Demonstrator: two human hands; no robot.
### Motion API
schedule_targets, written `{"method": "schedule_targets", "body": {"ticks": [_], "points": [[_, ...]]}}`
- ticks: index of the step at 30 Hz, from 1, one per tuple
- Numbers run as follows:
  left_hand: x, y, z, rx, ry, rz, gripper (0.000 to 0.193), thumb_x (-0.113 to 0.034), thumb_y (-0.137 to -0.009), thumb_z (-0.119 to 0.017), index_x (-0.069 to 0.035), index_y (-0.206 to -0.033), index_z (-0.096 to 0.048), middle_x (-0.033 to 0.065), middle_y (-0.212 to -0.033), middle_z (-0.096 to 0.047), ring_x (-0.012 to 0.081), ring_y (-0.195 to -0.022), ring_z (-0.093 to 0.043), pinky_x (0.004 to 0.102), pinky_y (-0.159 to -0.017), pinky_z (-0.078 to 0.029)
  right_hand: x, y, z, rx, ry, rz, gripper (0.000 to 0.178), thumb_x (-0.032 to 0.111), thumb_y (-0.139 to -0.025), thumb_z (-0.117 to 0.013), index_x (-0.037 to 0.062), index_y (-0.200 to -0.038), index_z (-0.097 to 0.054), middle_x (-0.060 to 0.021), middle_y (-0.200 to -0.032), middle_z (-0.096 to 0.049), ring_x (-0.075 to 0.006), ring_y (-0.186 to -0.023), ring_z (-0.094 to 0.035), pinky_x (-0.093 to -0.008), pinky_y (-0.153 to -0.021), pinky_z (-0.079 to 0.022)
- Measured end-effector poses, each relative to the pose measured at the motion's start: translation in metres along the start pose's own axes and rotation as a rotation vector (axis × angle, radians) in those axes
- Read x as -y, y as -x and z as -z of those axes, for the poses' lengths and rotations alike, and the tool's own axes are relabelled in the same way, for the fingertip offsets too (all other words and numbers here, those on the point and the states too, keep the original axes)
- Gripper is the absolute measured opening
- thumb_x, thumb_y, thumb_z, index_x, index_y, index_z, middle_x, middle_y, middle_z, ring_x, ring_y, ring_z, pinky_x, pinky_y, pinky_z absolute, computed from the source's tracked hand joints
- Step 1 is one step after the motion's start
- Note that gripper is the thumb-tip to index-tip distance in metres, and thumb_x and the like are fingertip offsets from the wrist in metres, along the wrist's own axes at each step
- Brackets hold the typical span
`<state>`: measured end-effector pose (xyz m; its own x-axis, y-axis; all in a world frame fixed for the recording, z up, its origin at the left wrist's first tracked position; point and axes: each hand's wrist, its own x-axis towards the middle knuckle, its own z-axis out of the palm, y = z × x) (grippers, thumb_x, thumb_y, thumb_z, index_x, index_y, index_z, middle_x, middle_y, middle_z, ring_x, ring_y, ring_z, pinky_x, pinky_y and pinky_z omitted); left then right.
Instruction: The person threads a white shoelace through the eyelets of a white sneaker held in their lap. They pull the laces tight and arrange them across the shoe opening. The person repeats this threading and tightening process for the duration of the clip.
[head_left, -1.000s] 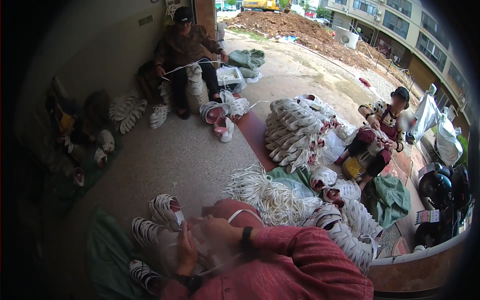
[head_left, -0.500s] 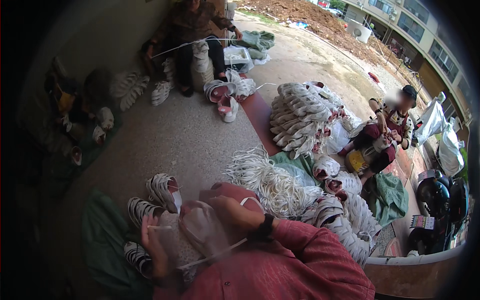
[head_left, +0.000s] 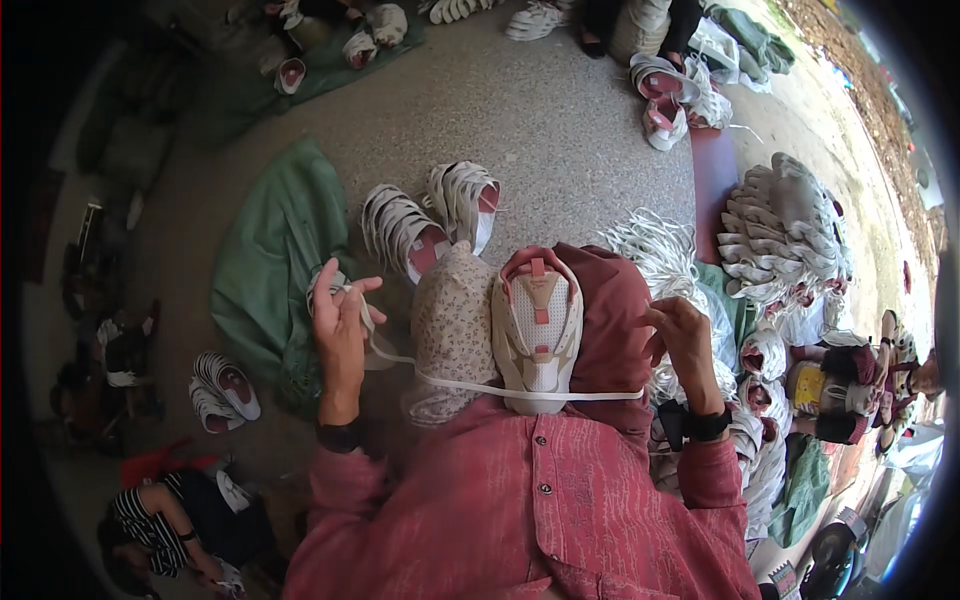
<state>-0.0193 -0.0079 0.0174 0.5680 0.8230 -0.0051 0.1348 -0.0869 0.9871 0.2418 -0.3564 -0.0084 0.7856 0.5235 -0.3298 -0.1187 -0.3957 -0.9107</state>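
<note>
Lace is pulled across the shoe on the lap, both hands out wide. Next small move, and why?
Probably draw the white lace tighter: it runs taut from the left hand across the shoe's lower end to the right hand, both hands gripping its ends.

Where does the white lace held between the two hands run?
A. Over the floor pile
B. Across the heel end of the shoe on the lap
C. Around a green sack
B: the white lace stretches from left hand to right hand, crossing the shoe.
</note>
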Motion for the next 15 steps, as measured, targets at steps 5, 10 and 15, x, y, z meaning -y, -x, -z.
{"method": "schedule_targets", "body": {"ticks": [5, 10, 15], "points": [[-0.006, 0.023, -0.061, 0.555, -0.24, -0.112, 0.04, -0.012, -0.105, -0.048, -0.002, -0.144, -0.042, 0.0106, -0.108, -0.071, 0.012, -0.073, -0.061, 0.0243, -0.074, -0.049, -0.002, 0.021, -0.05, 0.302, -0.108, -0.077, 0.015, 0.012, -0.099, -0.062, -0.0008, -0.106, -0.065, -0.0061, -0.092, -0.071, -0.0086, -0.067, -0.064, -0.0233, -0.06, -0.052], [0.001, 0.034, -0.097, 0.86, -0.198, -0.107, 0.028, -0.003, -0.1, -0.05, -0.004, -0.128, -0.052, 0.0058, -0.092, -0.064, 0.0122, -0.08, -0.061, 0.0276, -0.074, -0.049, -0.011, 0.027, -0.067, 0.379, 0.011, 0.028, 0.011, 0.003, -0.097, -0.063, 0.0019, -0.107, -0.067, -0.0037, -0.094, -0.069, -0.0117, -0.079, -0.065, -0.0248, -0.071, -0.053], [0.033, 0.03, -0.116, 0.875, -0.255, -0.466, 0.016, -0.002, -0.093, -0.057, -0.003, -0.109, -0.061, 0.0052, -0.092, -0.058, 0.014, -0.079, -0.058, 0.0296, -0.073, -0.051, -0.022, 0.019, -0.077, 0.249, 0.246, 0.656, 0.013, 0.004, -0.091, -0.068, 0.004, -0.104, -0.069, -0.0084, -0.092, -0.065, -0.0242, -0.081, -0.067, -0.0315, -0.072, -0.055]]}}
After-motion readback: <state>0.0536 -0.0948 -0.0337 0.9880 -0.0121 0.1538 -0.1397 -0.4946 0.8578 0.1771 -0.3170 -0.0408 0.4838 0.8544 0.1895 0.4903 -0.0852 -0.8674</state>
